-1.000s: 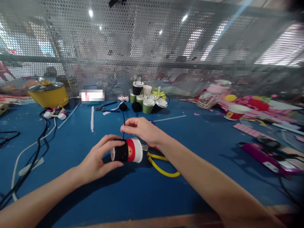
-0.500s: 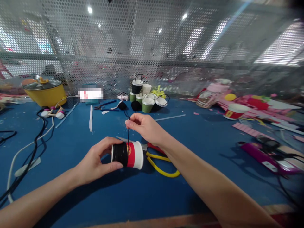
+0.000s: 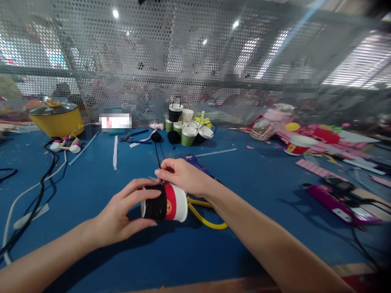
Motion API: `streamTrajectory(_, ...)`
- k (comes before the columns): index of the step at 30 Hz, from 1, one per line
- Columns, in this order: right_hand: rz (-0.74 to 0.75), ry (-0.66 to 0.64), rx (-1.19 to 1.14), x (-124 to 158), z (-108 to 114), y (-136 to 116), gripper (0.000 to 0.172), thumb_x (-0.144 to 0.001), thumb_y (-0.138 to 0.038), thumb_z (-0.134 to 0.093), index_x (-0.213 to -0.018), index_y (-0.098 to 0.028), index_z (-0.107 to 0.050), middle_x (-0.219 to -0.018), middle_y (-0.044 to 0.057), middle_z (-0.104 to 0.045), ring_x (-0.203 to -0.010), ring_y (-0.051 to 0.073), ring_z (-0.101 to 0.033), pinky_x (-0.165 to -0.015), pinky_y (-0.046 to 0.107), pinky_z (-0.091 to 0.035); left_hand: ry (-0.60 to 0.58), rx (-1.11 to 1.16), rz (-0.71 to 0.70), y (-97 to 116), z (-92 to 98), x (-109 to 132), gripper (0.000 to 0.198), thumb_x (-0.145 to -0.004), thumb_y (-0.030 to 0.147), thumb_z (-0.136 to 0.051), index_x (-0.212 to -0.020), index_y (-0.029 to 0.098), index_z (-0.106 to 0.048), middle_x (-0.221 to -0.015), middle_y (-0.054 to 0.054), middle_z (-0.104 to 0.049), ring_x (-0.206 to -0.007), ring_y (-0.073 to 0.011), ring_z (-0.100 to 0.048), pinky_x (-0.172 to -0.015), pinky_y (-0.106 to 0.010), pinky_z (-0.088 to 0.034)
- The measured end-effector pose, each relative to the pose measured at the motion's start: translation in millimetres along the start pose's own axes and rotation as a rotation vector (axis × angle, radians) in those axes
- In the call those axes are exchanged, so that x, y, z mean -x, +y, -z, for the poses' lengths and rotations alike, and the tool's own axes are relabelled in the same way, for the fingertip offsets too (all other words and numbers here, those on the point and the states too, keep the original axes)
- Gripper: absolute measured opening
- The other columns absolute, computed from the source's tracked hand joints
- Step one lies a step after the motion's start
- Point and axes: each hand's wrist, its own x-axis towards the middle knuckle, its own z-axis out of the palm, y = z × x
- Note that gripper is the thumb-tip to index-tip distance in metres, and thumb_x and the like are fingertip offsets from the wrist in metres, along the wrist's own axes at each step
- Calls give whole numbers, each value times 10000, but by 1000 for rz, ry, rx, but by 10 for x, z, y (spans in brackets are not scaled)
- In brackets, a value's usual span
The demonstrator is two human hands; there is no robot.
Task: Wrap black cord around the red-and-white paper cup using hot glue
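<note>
My left hand (image 3: 122,215) grips a paper cup (image 3: 171,203) lying on its side, its base end wound in black cord and its rim end red and white. My right hand (image 3: 183,176) is pinched on the black cord (image 3: 157,156) just above the cup's top edge. The cord runs away across the blue table (image 3: 183,252) to a black ball of cord (image 3: 157,137). Yellow-handled pliers (image 3: 206,215) lie under my right wrist.
A cluster of small wrapped cups (image 3: 187,126) stands at the back by the perforated metal screen. A yellow pot (image 3: 56,118) is far left, with cables (image 3: 36,191) trailing forward. Pink craft scraps and a red cup (image 3: 297,145) fill the right side, plus a purple tool (image 3: 345,203).
My right hand rose with the cord, then came back down to the cup's top. The cup has turned slightly in my left hand.
</note>
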Motion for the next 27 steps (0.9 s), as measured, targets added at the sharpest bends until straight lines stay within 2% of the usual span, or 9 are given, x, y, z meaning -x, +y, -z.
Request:
streamTrajectory(3, -7, -42, 96, 22, 16, -20, 304, -786, -443, -567, -664, -176, -487, -701, 15, -595, -635, 122, -474, -588, 258, -359, -1, -38, -39, -19, -1, 16, 429, -817, 224, -605, -1224, 279, -479, -1270, -107, -433, -1170, -249, -475, -942, -395, -465)
streamTrajectory(6, 1, -97, 176, 25, 30, -18, 291, -821, -434, -520, -686, -178, -484, -668, -9, -527, -620, 121, -436, -569, 260, -332, -35, -55, -67, -35, -1, 19, 450, -830, 208, -588, -1248, 299, -447, -1280, -103, -395, -1181, -239, -453, -945, -389, -462)
streamTrajectory(10, 30, -107, 215, 22, 33, -2, 245, -855, -379, -476, -708, -183, -455, -661, -27, -467, -620, 116, -414, -574, 258, -325, -14, -69, -54, -41, -16, 13, 434, -843, 202, -571, -1244, 307, -443, -1279, -92, -415, -1186, -225, -450, -972, -379, -434)
streamTrajectory(13, 40, -52, 239, 41, 14, -5, 228, -873, -350, -441, -708, -192, -426, -644, -36, -439, -600, 111, -400, -557, 254, -316, 11, 19, 77, -40, -28, 4, 556, -785, 295, -649, -1282, 294, -399, -1273, -107, -446, -1181, -259, -461, -971, -407, -429)
streamTrajectory(16, 63, 5, 278, 77, -32, -14, 209, -879, -329, -423, -717, -197, -416, -636, -37, -446, -592, 112, -408, -557, 256, -316, -25, 286, 319, -32, -32, -17, 674, -719, 445, -681, -1282, 246, -369, -1179, -120, -534, -1059, -272, -558, -882, -411, -487)
streamTrajectory(18, 84, 39, 306, 99, -76, -14, 205, -875, -328, -423, -714, -201, -410, -643, -31, -464, -593, 117, -417, -560, 260, -319, -49, 463, 463, -22, -36, -33, 588, -748, 498, -627, -1213, 208, -414, -1049, -99, -602, -939, -247, -614, -805, -393, -519)
streamTrajectory(20, 105, 59, 326, 110, -116, -9, 207, -869, -330, -428, -705, -205, -404, -658, -23, -479, -599, 122, -425, -561, 264, -321, -46, 549, 543, -11, -45, -45, 480, -778, 486, -595, -1129, 186, -461, -962, -75, -623, -879, -226, -626, -757, -371, -529)
streamTrajectory(23, 126, 77, 314, 108, -143, -5, 201, -860, -318, -442, -697, -204, -410, -670, -18, -486, -608, 123, -428, -566, 265, -323, -13, 526, 538, 2, -60, -52, 385, -786, 383, -622, -1081, 183, -479, -933, -57, -629, -860, -203, -622, -748, -344, -524)
streamTrajectory(27, 110, 31, 211, 93, -106, -20, 205, -855, -309, -455, -687, -199, -417, -637, -37, -464, -593, 108, -410, -570, 252, -330, 12, 420, 446, 11, -69, -56, 382, -760, 284, -657, -1082, 185, -477, -991, -68, -625, -914, -201, -610, -810, -343, -509)
